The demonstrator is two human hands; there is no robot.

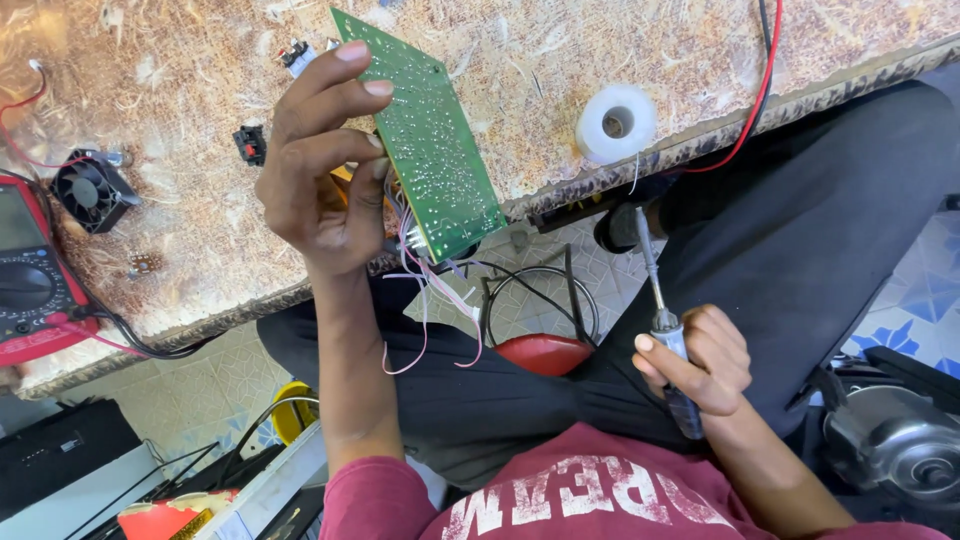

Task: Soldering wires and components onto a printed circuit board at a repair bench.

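A: What does the left hand [320, 170] have in its grip?

B: A green circuit board [430, 140], solder side toward the camera. The fingertips curl over its left long edge and the thumb presses near the lower part, so the grip is closed on the board. It is lifted and tilted above the front edge of the surface [200, 230].

A: And the right hand [695, 360]?

B: It is wrapped tight around the handle of a soldering iron [660, 300], down over the lap, off the surface. The metal shaft points up toward the front edge.

A: Anything hanging from the board?

B: Thin pink and white wires [440, 300] trail from its lower corner, past the front edge, toward the lap.

A: What lies around?

B: A white spool of solder wire [617, 122] sits near the front edge, right of the board. A small black fan [90, 190] lies toward the left edge, and a red multimeter [35, 270] sits at the left edge itself. A red cable [755, 110] runs over the front edge at the right.
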